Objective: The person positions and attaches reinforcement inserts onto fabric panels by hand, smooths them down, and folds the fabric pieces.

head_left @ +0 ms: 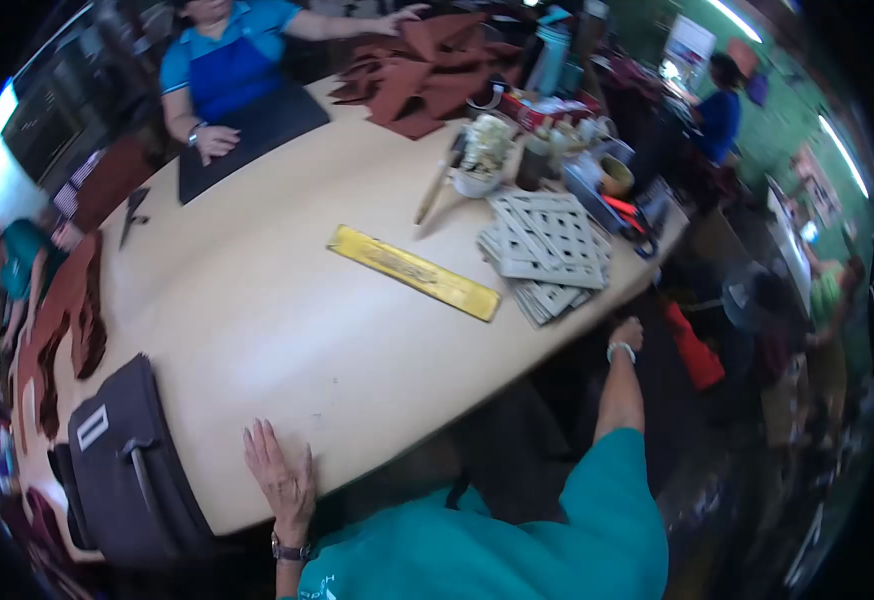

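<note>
My left hand (282,475) lies flat on the pale table (257,320), fingers spread, holding nothing. To its left is a dark folded bag piece (137,470) with a handle and a white rectangle. My right hand (629,335) is beside the table's right edge, its fingers curled in; whatever they may hold is hidden. Nearest to it on the table is a stack of pale slotted templates (547,245). A yellow ruler-like strip (412,272) lies mid-table, away from both hands.
Across the table, a person in a blue apron (232,75) touches a dark sheet (257,140) and a pile of brown pieces (427,75). Scissors (133,215) lie left; a brush (435,190), white cup (479,180) and jars stand right. Brown material (62,310) covers the left edge.
</note>
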Tool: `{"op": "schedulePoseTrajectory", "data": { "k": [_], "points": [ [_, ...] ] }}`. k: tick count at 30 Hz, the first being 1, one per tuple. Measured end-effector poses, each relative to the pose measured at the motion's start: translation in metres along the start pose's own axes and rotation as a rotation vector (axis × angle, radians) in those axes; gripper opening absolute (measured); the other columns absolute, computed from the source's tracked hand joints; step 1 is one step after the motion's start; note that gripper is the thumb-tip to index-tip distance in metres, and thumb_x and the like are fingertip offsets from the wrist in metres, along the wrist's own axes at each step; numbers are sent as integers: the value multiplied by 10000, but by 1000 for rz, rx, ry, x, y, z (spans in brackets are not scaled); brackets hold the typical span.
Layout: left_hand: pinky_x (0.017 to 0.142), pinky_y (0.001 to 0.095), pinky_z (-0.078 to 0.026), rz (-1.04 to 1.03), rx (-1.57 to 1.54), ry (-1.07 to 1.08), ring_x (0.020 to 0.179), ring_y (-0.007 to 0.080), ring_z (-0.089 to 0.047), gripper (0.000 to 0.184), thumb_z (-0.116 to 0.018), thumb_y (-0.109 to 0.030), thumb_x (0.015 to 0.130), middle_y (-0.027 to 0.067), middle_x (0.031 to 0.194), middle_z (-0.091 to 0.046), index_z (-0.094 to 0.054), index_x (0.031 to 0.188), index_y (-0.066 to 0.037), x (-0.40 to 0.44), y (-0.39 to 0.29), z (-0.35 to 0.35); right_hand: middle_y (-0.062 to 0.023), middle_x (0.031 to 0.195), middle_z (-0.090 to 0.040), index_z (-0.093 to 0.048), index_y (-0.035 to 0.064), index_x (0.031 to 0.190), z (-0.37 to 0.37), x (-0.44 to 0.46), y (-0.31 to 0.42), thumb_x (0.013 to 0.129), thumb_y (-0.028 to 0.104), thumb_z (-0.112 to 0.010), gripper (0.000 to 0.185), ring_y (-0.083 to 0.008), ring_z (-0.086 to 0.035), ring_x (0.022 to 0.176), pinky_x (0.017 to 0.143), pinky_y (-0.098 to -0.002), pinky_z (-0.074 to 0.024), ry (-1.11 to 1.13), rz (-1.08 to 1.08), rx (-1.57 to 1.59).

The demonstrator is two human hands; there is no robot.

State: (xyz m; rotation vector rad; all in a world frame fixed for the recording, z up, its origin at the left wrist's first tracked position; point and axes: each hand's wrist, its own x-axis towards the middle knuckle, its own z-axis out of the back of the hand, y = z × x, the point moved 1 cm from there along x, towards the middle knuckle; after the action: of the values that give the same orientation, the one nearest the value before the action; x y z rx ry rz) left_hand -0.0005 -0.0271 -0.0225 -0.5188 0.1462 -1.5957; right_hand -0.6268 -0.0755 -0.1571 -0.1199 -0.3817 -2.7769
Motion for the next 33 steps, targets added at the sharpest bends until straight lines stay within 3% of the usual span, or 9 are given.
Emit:
{"op": "schedulePoseTrajectory", "data": {
  "k": [8, 12, 16, 17, 18, 20, 27, 30, 33],
  "points": [
    [1082, 517, -144, 64, -136, -30, 1344, 374, -224, 604, -554, -248, 868, 184, 1423, -320, -323, 1384, -35, 2, 3, 2, -217, 1097, -610, -655, 35, 999, 8, 43, -2, 834, 197, -511, 272, -409, -573, 1031, 856, -478, -483, 163, -95, 137],
    [1076, 527, -158, 89, -169, -54, 1330, 368, -259, 586, -559, -259, 864, 181, 1411, -340, -354, 1372, -50, 2, 5, 1, -258, 945, -636, -661, -32, 878, -33, 79, -51, 754, 234, -635, 295, -400, -623, 852, 743, -458, -493, 124, 49, 136],
    [1065, 542, -175, 110, -188, -40, 1320, 369, -277, 579, -554, -275, 866, 184, 1401, -351, -365, 1362, -43, 2, 2, 5, -24, 793, -619, -651, 78, 970, -14, 49, -75, 776, 384, -689, 364, -159, -537, 589, 522, -294, -396, 282, -470, 1092],
    [1061, 547, -178, 106, -183, -38, 1316, 370, -283, 577, -553, -281, 866, 186, 1397, -355, -369, 1358, -41, 2, 1, 7, -7, 825, -613, -644, 89, 986, 4, 29, -79, 793, 413, -659, 377, -134, -529, 614, 551, -303, -407, 260, -452, 1280],
    [1057, 551, -182, 99, -178, -33, 1312, 371, -288, 575, -553, -286, 866, 188, 1393, -358, -373, 1353, -39, 3, 1, 8, -85, 1106, -560, -578, 52, 1151, -2, 36, -101, 804, 459, -585, 535, -236, -532, 941, 872, -399, -401, 207, -475, 1257],
    [1053, 553, -187, 80, -148, -19, 1304, 368, -304, 575, -557, -286, 863, 192, 1383, -369, -377, 1348, -35, 3, -1, 10, -89, 1142, -557, -571, 52, 1174, 28, 16, -115, 830, 362, -561, 463, -239, -538, 991, 922, -370, -401, 61, -560, 1411],
    [1057, 517, -234, -111, -212, 2, 1291, 360, -330, 715, -679, -306, 780, 209, 1365, -382, -361, 1354, -21, 16, -19, 11, -175, 1175, -563, -535, -40, 1161, 178, -27, -84, 847, 235, -547, 417, -294, -548, 1050, 943, -384, -404, -17, -83, 1999],
    [1070, 470, -251, -275, -473, 18, 1291, 367, -327, 818, -748, -315, 719, 219, 1365, -376, -343, 1360, -7, 33, -43, 9, -250, 1213, -512, -514, -72, 1159, 211, -56, -36, 872, 212, -510, 404, -336, -545, 1065, 926, -431, -451, -372, 634, 1222],
    [1075, 437, -262, -403, -769, 21, 1289, 359, -336, 881, -783, -302, 687, 222, 1371, -368, -320, 1371, 2, 47, -76, 9, -250, 1182, -534, -508, -79, 1161, 250, -163, 96, 865, 174, -488, 390, -302, -562, 1054, 929, -389, -464, 590, 642, 1794]
  ]
}}
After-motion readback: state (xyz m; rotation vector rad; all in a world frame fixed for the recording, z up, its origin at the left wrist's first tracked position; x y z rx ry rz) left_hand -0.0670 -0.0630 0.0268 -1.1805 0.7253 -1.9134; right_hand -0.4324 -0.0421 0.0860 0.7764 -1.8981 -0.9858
